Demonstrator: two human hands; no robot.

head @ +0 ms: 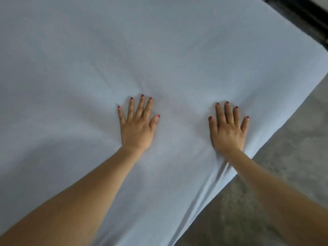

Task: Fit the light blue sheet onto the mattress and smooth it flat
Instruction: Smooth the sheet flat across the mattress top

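The light blue sheet [124, 50] covers the whole mattress top and fills most of the view. My left hand [137, 126] lies flat on it near the middle, palm down, fingers straight and spread. My right hand [229, 130] presses flat on the sheet close to the mattress's right edge, fingers spread too. Shallow creases fan out ahead of both sets of fingertips. A few folds run along the edge under my right forearm. The mattress itself is hidden beneath the sheet.
Grey carpet floor [284, 157] lies to the right of the bed. A dark bed frame or rail [308, 13] crosses the top right corner beyond the mattress end.
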